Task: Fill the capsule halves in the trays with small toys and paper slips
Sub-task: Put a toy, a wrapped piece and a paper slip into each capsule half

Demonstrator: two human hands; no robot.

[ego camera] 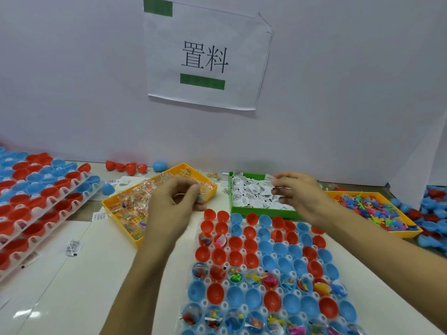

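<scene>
My right hand (294, 189) pinches a white printed paper slip (269, 178) over the green bin (242, 210); my left grip (180, 197) curls above the yellow bin (116, 204), contents unclear. Red and blue capsule halves (266, 269) fill the tray before me.

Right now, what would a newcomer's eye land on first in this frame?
Probably the tray of red and blue capsule halves front and centre, some already holding toys. Behind it, the right hand pinches a paper slip over the green bin. A white sign hangs on the wall above.
</scene>
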